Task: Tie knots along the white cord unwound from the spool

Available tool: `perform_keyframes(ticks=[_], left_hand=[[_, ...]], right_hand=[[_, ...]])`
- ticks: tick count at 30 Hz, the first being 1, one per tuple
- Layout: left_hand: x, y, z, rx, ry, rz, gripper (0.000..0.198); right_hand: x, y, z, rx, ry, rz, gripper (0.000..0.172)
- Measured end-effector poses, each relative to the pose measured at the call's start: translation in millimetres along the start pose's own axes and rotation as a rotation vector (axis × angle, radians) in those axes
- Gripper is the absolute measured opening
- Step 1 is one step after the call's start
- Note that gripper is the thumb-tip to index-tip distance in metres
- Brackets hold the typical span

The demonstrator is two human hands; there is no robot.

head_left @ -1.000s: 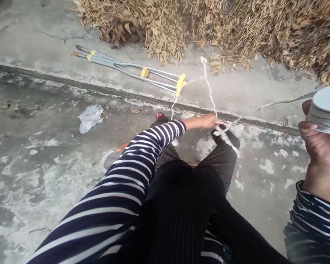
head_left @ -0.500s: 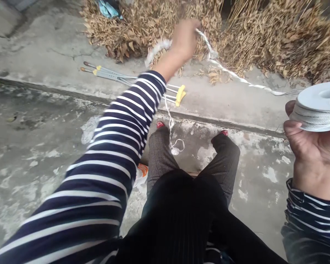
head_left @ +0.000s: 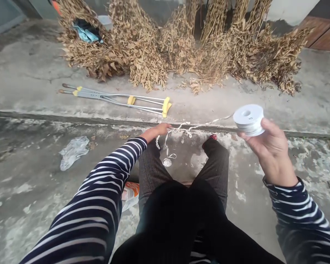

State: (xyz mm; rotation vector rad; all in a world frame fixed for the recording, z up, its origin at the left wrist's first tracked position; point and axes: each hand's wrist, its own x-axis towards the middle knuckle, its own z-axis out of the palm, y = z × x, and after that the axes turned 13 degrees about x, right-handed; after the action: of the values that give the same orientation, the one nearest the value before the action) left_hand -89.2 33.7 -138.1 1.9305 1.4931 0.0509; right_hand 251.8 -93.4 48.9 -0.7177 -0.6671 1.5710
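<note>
Two hands work one length of white cord [head_left: 200, 125] in the head view; the right hand [head_left: 269, 150], at about 3 o'clock from the knees, grasps a white spool [head_left: 249, 120] between thumb and fingertips, holding it raised with its flat face up; the left hand [head_left: 158, 131], reaching out toward 12 o'clock above the left knee, is clenched on the cord near its other end. The cord runs slack from the spool leftward to the left hand, then drops in a loose loop toward 6 o'clock, ending at a small coil [head_left: 167, 162] that hangs or lies between the shins, I cannot tell which. Both arms wear dark sleeves with white stripes [head_left: 104, 183]; the legs are in dark trousers [head_left: 181, 205], and a red toe [head_left: 213, 136] shows past the right shin. Across the concrete ground [head_left: 30, 190], at 11 o'clock from the left hand, a pair of metal crutches [head_left: 118, 99] with yellow pads lies beyond a low step edge; heaps of dry brown leaves [head_left: 178, 47] stand at 12 o'clock; a crumpled clear plastic bag [head_left: 73, 151] lies at 9 o'clock; an orange and white wrapper [head_left: 130, 194] sits just beside the left thigh.
</note>
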Motion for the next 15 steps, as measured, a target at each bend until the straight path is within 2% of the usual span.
perform_keyframes(ticks=[2, 4, 5, 6, 8, 10, 12, 15], left_hand=[[1, 5, -14.1, -0.015, 0.159, -0.037, 0.033], [-1, 34, -16.3, -0.12, 0.272, 0.022, 0.042], [-5, 55, -13.7, -0.197, 0.281, 0.102, 0.045], [-10, 79, -9.7, -0.384, 0.28, 0.244, 0.046], [-25, 124, -0.4, -0.698, 0.186, 0.52, 0.049], [-42, 157, 6.8, -0.854, 0.156, 0.631, 0.051], [-55, 171, 10.6, -0.922, 0.171, 0.638, 0.049], [-61, 166, 12.6, -0.943, 0.196, 0.575, 0.047]], right_hand=[[3, 8, 0, -0.067, -0.013, 0.024, 0.034], [5, 16, 2, -0.137, 0.026, 0.056, 0.031], [6, 20, 4, -0.16, 0.05, 0.075, 0.031], [7, 23, 6, -0.175, 0.065, 0.094, 0.033], [8, 28, 9, -0.182, 0.054, 0.138, 0.037], [9, 31, 11, -0.167, 0.017, 0.168, 0.041], [9, 32, 10, -0.15, 0.009, 0.185, 0.043], [7, 33, 8, -0.127, 0.027, 0.217, 0.044]])
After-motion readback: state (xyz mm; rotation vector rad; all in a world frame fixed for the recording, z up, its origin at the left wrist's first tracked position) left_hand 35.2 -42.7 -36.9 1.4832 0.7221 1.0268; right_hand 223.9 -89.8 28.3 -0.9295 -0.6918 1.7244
